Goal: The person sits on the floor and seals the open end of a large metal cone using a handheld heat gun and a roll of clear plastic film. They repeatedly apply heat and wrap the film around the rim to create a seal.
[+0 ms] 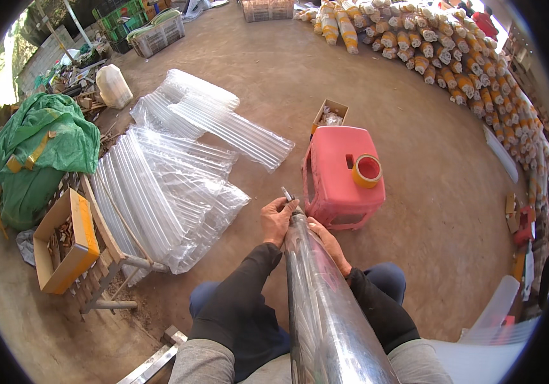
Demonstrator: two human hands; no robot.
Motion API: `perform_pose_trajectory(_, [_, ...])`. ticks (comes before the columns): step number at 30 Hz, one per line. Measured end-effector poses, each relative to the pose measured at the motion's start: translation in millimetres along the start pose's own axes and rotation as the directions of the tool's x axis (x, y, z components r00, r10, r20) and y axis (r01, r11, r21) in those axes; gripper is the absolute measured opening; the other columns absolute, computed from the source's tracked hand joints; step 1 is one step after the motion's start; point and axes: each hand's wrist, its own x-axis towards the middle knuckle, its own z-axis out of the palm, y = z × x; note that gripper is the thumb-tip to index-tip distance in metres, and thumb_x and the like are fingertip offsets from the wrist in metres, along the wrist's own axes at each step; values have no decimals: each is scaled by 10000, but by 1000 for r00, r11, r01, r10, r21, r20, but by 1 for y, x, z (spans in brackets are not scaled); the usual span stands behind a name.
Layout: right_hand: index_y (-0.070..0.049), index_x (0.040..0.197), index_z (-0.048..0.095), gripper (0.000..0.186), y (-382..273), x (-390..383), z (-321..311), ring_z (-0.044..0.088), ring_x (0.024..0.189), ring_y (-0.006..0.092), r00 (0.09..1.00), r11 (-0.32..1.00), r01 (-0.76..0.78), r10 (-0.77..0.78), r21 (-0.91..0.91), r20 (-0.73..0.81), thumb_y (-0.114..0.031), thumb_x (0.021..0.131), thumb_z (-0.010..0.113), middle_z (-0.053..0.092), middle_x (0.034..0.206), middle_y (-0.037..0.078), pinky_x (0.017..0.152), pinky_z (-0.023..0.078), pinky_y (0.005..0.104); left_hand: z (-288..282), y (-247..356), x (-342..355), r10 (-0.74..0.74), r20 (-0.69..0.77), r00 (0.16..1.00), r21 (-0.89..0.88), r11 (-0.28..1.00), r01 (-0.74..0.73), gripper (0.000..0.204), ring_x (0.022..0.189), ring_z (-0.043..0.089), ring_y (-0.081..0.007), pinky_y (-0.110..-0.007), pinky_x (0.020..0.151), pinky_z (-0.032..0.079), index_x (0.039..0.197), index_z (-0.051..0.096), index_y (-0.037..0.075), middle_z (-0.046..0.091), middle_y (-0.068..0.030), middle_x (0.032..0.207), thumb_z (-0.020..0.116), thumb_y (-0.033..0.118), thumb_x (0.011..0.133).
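Note:
A long, shiny metal tube point(326, 307) runs from the lower edge between my forearms to a narrow far end. My left hand point(276, 223) is closed at that end, thumb and fingers pinching a small metal rod-like fitting point(287, 194) that sticks out past it. My right hand point(331, 244) wraps the tube's right side just below the tip; its lower fingers are hidden behind the tube. Just beyond my hands stands a pink plastic stool point(338, 160), with a roll of yellow tape point(367, 171) lying on its seat.
Clear plastic air-cushion bags point(159, 192) lie on the floor to the left. Beside them a wooden bench point(111, 262) bears a cardboard box point(86, 224), near a green sack point(41, 153). A small open box point(332, 115) sits behind the stool. Wrapped tubes point(441, 51) are piled far right.

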Motion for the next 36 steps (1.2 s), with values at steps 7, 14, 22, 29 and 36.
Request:
perform_pose_trajectory(7, [-82, 1290, 473, 353, -2, -2, 3, 585, 897, 133, 999, 999, 30, -29, -36, 14, -244, 977, 440, 595, 1041, 53, 813, 489, 273, 2, 4, -1, -5, -2, 1000, -2, 1000, 5, 194, 592, 512, -41, -205, 518, 407, 894, 698, -14, 628, 18, 705, 751, 159, 822])
perform_pose_trajectory(14, [-86, 1265, 492, 328, -2, -1, 3, 588, 902, 135, 999, 999, 27, -27, -21, 21, -239, 982, 428, 603, 1034, 52, 812, 489, 274, 2, 4, -1, -3, 2, 1000, -1, 1000, 3, 195, 609, 525, -44, -206, 531, 420, 889, 691, -13, 634, 12, 721, 751, 161, 823])
perform_pose_trajectory(22, [-65, 1284, 485, 365, -2, -1, 3, 581, 942, 142, 999, 998, 42, -42, -51, -8, -256, 977, 435, 602, 1079, 62, 852, 471, 268, 1, 4, 0, 5, 4, 1000, 16, 1000, -5, 195, 618, 538, -52, -213, 543, 431, 903, 697, -14, 644, 4, 730, 747, 156, 823])
perform_pose_trajectory(29, [-60, 1293, 471, 376, 0, -2, 1, 575, 954, 140, 996, 992, 88, -86, -85, 31, -263, 979, 428, 596, 1084, 63, 863, 464, 268, 2, 8, -2, -12, 11, 1000, 29, 1000, 12, 207, 610, 528, -52, -217, 541, 426, 901, 699, -19, 636, 9, 713, 737, 173, 833])
perform_pose_trajectory(36, [-52, 1289, 459, 372, -5, -5, 5, 577, 953, 154, 996, 993, 70, -64, -94, 62, -254, 980, 418, 594, 1075, 69, 870, 470, 283, 2, 10, -3, -8, 10, 1000, 40, 999, 7, 198, 570, 485, -38, -216, 502, 389, 889, 703, -8, 600, 26, 679, 729, 182, 839])
